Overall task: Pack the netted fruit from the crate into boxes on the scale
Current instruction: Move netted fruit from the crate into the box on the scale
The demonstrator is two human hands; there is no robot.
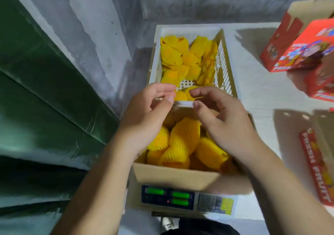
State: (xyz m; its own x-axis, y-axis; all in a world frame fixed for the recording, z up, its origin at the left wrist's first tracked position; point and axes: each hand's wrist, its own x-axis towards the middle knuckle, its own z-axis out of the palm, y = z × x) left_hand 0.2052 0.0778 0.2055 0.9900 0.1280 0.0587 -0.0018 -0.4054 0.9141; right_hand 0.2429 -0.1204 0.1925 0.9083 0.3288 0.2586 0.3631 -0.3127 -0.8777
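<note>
Left hand (150, 106): raised over the far end of the open box, fingers curled, thumb and forefinger pinching the left end of a small white strip (183, 103).
Right hand (219, 115): level with the left and just beside it, fingers curled, thumb and forefinger on the right end of the same white strip; what the strip is I cannot tell.
Netted fruit in the box (184, 137): several pieces in yellow foam netting, heaped in the near box under both hands.
Box (173, 177): brown cardboard, open-topped, standing on the scale, its near wall facing the camera.
Scale (168, 196): nearest item, green digits lit on its dark front panel, a keypad to their right.
Crate (225, 66): pale slatted plastic, just beyond the box, touching or almost touching its far end.
Netted fruit in the crate (173, 55): more yellow-netted pieces, piled mostly at the far end, part of the perforated floor bare at the near end.
Red cartons (300, 54): printed fruit boxes on the white tabletop (258, 82) at far right; another lies at near right, lettered "FRESH FRUIT".
Left side: green padded surface (45, 93) against a grey wall.
</note>
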